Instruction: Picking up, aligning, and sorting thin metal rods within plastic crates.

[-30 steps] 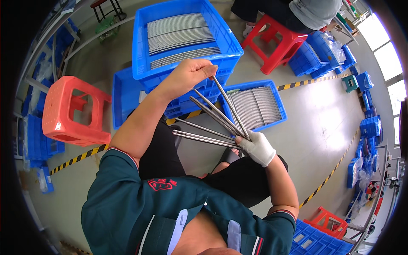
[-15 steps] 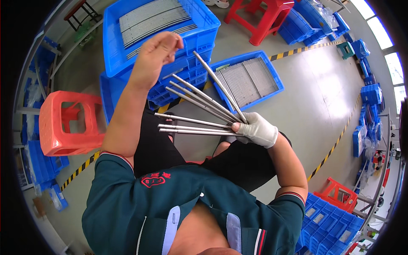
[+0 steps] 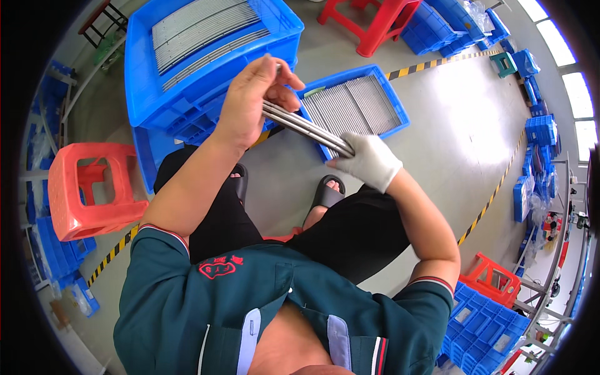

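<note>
My bare left hand curls its fingers around the far ends of a bundle of thin metal rods. The near ends sit in the closed grip of my right hand, which wears a white glove. The bundle is slanted, its left end farther away, and the rods lie close together. Beyond it on the floor, a blue tray holds a row of similar rods. At the far left, more rods lie in the top crate of a blue stack. My left palm hides the bundle's far tips.
An orange-red stool stands at the left, a red stool at the back. Blue crates are stacked at the lower right beside another red stool. Yellow-black tape marks the floor. Shelving lines both sides.
The fanned-out rods have come together into a tight bundle. My left hand has come down from beside the crate onto their far ends. My right hand has moved slightly farther away.
</note>
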A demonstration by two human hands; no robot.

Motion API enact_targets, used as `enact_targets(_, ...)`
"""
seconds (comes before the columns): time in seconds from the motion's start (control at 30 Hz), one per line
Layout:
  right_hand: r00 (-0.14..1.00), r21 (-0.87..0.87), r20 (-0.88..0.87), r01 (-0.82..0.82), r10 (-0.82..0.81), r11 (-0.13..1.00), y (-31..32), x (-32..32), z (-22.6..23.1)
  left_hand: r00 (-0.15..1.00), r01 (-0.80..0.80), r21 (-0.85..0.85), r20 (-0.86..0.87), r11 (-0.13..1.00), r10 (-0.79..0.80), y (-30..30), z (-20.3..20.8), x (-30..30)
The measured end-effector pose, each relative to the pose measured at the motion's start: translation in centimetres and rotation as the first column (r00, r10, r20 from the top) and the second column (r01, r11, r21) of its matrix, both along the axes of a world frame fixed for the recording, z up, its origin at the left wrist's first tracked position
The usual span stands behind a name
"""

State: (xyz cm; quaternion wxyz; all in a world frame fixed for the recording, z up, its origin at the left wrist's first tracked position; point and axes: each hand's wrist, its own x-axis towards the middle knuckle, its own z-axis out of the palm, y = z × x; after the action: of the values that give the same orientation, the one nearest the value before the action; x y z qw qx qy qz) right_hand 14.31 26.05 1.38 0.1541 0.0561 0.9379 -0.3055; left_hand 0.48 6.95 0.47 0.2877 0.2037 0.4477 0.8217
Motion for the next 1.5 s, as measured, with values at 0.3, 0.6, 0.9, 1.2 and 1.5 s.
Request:
enact_targets(0.3,0.925,0.036,-0.369,0.115,-0.094,0.993,3.6,-8.9,-10.7,0.661,-0.369,-0.219,-0.745,0.903,0.089,2.0,-0.1,0.8)
enact_targets(0.6,0.698,0.137,-0.393,0.689,-0.599,0.712,10.7,-12.3,-27.9,0.859,-0.232,-0.484,-0.509,0.844,-0.056,-0.1,0.2,1.5)
enact_targets(0.9,0.708,0.505,-0.477,0.706,-0.521,0.497,12.7,-13.5,-31.2,0.935,-0.156,-0.622,-0.343,0.767,-0.089,0.6,-0.3,0.9)
enact_targets(1.2,0.826,0.539,-0.388,0.563,-0.409,0.626,11.9,-11.3,-32.1,0.951,-0.12,-0.624,-0.296,0.772,-0.091,0.3,-0.2,0.7)
enact_targets(1.5,0.796,0.581,-0.332,0.595,-0.505,0.555,13.3,-11.8,-31.7,0.955,-0.091,-0.633,-0.273,0.768,-0.112,0.4,-0.2,0.8)
